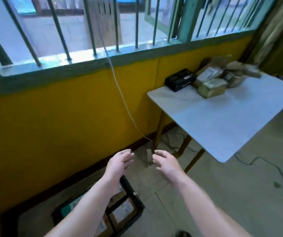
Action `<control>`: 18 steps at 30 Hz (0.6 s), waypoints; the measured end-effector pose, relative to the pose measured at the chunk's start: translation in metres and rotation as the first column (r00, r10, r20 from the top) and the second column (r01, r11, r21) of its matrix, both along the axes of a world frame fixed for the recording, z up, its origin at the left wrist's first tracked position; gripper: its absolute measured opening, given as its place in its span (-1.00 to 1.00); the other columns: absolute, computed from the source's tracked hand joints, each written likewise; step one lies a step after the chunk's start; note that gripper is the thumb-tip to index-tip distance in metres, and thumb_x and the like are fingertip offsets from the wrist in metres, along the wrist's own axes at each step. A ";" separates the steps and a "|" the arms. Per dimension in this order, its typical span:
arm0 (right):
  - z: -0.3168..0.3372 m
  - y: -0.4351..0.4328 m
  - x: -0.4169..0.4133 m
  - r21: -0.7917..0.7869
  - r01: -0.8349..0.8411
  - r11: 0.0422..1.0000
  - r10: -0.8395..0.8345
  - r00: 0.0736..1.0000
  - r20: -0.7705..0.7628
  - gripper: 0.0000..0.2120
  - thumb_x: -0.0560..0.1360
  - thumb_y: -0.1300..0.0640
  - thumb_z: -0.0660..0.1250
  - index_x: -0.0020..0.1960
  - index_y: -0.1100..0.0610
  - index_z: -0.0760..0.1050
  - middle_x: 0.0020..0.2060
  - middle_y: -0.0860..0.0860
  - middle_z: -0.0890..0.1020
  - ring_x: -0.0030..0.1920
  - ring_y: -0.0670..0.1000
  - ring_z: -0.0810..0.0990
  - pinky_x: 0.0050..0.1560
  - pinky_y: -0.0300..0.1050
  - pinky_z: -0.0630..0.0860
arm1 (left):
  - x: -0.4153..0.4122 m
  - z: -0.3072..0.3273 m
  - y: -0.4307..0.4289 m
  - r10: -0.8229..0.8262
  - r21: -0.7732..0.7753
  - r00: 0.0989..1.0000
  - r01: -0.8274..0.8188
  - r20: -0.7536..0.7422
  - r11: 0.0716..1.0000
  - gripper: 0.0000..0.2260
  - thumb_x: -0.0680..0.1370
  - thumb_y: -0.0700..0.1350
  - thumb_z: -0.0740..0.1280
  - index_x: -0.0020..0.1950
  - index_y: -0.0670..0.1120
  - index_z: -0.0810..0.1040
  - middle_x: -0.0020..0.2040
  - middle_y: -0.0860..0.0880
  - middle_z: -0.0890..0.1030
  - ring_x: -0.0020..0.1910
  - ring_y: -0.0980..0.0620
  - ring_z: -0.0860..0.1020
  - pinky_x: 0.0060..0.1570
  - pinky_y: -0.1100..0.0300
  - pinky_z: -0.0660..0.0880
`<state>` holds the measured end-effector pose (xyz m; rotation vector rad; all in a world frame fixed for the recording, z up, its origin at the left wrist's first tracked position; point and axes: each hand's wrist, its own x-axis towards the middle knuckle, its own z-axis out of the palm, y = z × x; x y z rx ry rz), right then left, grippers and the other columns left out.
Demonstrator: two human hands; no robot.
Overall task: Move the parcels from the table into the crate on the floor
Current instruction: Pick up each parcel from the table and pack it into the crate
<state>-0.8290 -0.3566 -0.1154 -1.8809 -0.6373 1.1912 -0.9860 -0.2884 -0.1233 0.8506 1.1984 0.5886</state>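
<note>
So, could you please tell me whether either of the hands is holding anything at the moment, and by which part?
Nothing is held: the left hand and the right hand are both open and empty, in the air just beyond the crate.

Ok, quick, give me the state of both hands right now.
Left hand: open, fingers relaxed, holding nothing.
Right hand: open, fingers relaxed, holding nothing.

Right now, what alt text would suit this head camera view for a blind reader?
Left hand and right hand reach forward, open and empty, over a black floor crate holding parcels. More parcels sit piled on a white table.
</note>
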 end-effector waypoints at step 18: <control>0.035 -0.100 0.407 0.127 0.256 0.958 -0.257 0.966 -0.014 -0.69 0.57 0.16 0.30 0.31 0.15 0.48 0.03 0.08 0.61 0.09 0.04 0.58 -0.06 -0.16 0.51 | 0.411 0.052 -0.063 -0.238 0.056 0.968 0.234 0.079 0.971 -0.82 0.63 -0.15 0.27 0.22 -0.06 0.53 0.06 0.03 0.66 0.04 0.07 0.61 0.12 0.16 0.47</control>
